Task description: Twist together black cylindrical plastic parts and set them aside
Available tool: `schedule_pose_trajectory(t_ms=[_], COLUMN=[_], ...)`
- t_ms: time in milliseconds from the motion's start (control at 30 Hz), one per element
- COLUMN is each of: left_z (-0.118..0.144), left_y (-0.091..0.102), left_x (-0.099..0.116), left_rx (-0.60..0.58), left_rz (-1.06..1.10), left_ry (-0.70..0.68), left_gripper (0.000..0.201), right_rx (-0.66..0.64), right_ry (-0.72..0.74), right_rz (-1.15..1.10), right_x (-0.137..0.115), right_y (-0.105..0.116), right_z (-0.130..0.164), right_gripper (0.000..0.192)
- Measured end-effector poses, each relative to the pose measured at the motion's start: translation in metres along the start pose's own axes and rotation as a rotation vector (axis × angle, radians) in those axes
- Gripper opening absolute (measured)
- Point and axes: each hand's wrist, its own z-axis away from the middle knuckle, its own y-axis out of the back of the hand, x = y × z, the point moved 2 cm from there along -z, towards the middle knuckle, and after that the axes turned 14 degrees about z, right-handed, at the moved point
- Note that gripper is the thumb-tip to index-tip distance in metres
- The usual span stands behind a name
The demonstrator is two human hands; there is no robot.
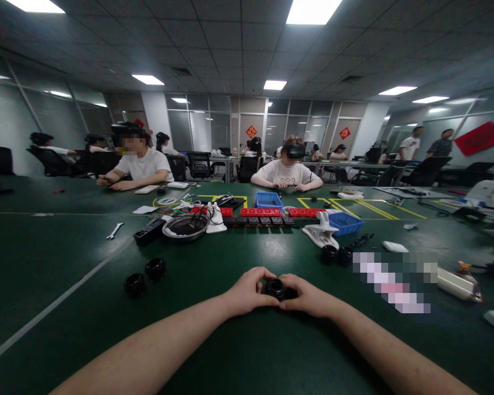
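Between my two hands is a black ring-shaped part (275,287) with a round opening facing up. My left hand (250,292) curls around its left side, thumb at the front. On the right side, the fingers and thumb of my right hand (307,295) close on the same part, and the two thumbs nearly meet before it. Farther left on the green table (214,356) sit two similar black rings, one nearer (134,285) and one farther (155,269). To the right stand two more dark rings, one left (329,254) and one right (346,255). The held part's underside is hidden.
Beyond my hands lie red and black power strips (261,212), a dark round pan (185,226), white clamp stands (321,231) and blue baskets (346,223). A wrench (115,231) rests at left. Two people sit across the table. A cream cylinder (456,283) lies at right.
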Motion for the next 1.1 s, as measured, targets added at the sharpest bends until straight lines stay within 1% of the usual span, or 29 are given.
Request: schedule_pose_trajectory(t_ms=[300, 533, 667, 800, 933, 1033, 1100], left_z=[0.000, 0.001, 0.003, 0.006, 0.007, 0.006, 0.004], left_y=[0.001, 0.000, -0.002, -0.008, -0.013, -0.013, -0.010], left_x=[0.003, 0.004, 0.007, 0.007, 0.003, 0.000, 0.000], left_rx=[-0.006, 0.000, 0.042, 0.152, 0.273, 0.292, 0.249], left_rz=[0.005, 0.009, 0.021, -0.019, -0.094, -0.094, -0.070], left_ry=[0.015, 0.016, 0.018, 0.035, 0.052, 0.040, 0.024], left_gripper=[0.043, 0.042, 0.045, 0.044, 0.040, 0.039, 0.040], right_rx=[-0.031, 0.011, 0.054, 0.128, 0.237, 0.276, 0.279], right_ry=[-0.008, -0.060, -0.142, -0.231, -0.332, -0.351, -0.342], right_rz=[-0.055, -0.051, -0.028, 0.088, 0.348, 0.510, 0.529], right_x=[0.002, 0.005, 0.010, 0.010, 0.000, -0.009, -0.011], right_y=[0.001, -0.002, -0.008, -0.016, -0.023, -0.024, -0.022], right_z=[0.000, -0.001, -0.002, -0.004, -0.006, -0.006, -0.005], right_gripper=[0.025, 0.024, 0.027, 0.031, 0.032, 0.033, 0.038])
